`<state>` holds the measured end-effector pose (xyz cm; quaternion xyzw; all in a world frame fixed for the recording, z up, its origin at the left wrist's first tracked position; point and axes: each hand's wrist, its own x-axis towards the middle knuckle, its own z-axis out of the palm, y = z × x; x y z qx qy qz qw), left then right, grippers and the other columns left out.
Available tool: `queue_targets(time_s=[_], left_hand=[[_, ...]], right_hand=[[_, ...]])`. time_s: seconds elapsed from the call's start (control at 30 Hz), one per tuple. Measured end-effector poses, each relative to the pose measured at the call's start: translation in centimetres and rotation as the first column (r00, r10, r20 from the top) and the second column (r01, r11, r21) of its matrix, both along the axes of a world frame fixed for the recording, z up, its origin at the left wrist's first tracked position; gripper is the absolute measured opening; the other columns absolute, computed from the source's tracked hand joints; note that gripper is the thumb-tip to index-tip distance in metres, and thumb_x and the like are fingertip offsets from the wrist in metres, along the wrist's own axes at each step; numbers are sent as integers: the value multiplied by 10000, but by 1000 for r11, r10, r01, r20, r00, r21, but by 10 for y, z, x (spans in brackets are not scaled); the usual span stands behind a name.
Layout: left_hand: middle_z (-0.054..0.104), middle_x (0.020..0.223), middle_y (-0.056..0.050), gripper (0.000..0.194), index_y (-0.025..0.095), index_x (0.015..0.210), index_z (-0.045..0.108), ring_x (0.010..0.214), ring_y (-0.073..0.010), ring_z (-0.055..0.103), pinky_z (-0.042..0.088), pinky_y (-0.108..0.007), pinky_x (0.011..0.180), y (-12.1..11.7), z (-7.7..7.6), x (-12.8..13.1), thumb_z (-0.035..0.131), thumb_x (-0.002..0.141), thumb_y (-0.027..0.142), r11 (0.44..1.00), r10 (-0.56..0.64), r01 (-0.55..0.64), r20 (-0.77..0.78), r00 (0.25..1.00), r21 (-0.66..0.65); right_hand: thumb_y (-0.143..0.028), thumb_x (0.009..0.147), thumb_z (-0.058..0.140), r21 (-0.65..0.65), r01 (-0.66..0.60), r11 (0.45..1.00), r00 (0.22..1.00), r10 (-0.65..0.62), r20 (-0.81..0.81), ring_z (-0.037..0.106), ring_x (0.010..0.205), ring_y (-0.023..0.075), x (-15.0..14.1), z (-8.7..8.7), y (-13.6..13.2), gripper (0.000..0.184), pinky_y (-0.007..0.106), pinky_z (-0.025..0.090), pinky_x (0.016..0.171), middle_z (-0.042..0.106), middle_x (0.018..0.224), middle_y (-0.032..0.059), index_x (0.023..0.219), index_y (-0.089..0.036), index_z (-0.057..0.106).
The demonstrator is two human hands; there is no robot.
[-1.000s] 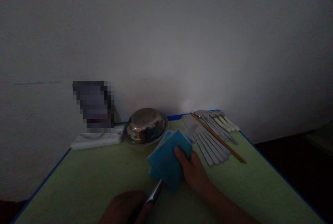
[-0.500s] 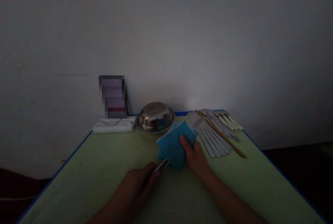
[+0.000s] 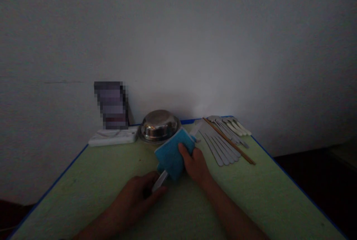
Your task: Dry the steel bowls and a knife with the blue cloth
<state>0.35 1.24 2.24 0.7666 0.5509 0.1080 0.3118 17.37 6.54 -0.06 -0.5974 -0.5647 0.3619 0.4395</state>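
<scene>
My right hand (image 3: 196,163) is closed on a folded blue cloth (image 3: 171,154), its thumb on top. The cloth is wrapped around the middle of a metal knife. The pale handle of the knife (image 3: 160,181) sticks out at the lower left, and its blade tip shows past the cloth's upper right edge. At the handle end, my left hand (image 3: 139,195) has its fingers loosely around the handle. The knife's middle is hidden by the cloth.
An upturned steel bowl (image 3: 159,124) stands at the back. Left of it, a blurred-out screen (image 3: 113,104) leans above a white slab (image 3: 111,137). To the right lie fanned metal cutlery (image 3: 221,150), wooden chopsticks (image 3: 228,140) and white-handled pieces (image 3: 237,126). A wall rises behind the green table (image 3: 92,180).
My view has shifted slightly, so everything sits further left. My left hand's grip has loosened a little and the handle has turned, now looking paler. The cloth stays in my right hand.
</scene>
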Motion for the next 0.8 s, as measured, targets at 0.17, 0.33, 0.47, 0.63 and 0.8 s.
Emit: queue_targets(time_s=[0.17,0.33,0.47,0.63,0.8], left_hand=[[556,613,36,331,188,750,558,572,-107,515,369,-201,534,-2,-4,-8,400,826,468,998,7,-8,26,1000,64],[582,651,27,320,202,741,564,614,-117,523,400,-204,573,-8,-7,-14,398,828,461,995,-36,34,23,999,96],[590,670,20,292,208,774,554,623,-126,528,410,-211,588,-11,-9,-14,405,828,453,991,-46,38,65,997,125],[592,730,9,267,194,844,524,632,-119,537,405,-210,589,-8,-8,-14,384,854,420,989,-131,123,112,985,83],[540,684,23,278,181,837,509,595,-105,504,367,-201,550,-8,-13,-16,361,868,414,991,-122,115,106,987,72]], right_hand=[[-654,687,447,-196,164,967,932,-217,-290,580,748,221,10,-3,4,571,312,427,655,648,806,88,854,-141,633],[-664,719,382,-214,137,967,855,-224,-467,600,755,211,12,-8,10,637,301,452,637,657,869,95,996,-133,600],[-663,680,449,-200,117,973,929,-178,-323,582,732,203,7,-4,0,588,287,433,637,649,805,80,875,-136,624],[-652,652,495,-180,60,982,979,-93,-181,564,708,196,-9,0,-20,532,284,413,628,623,740,57,767,-147,620],[-663,645,492,-217,110,970,971,-151,-185,566,711,209,-13,0,-21,537,294,411,634,627,730,63,746,-149,614]])
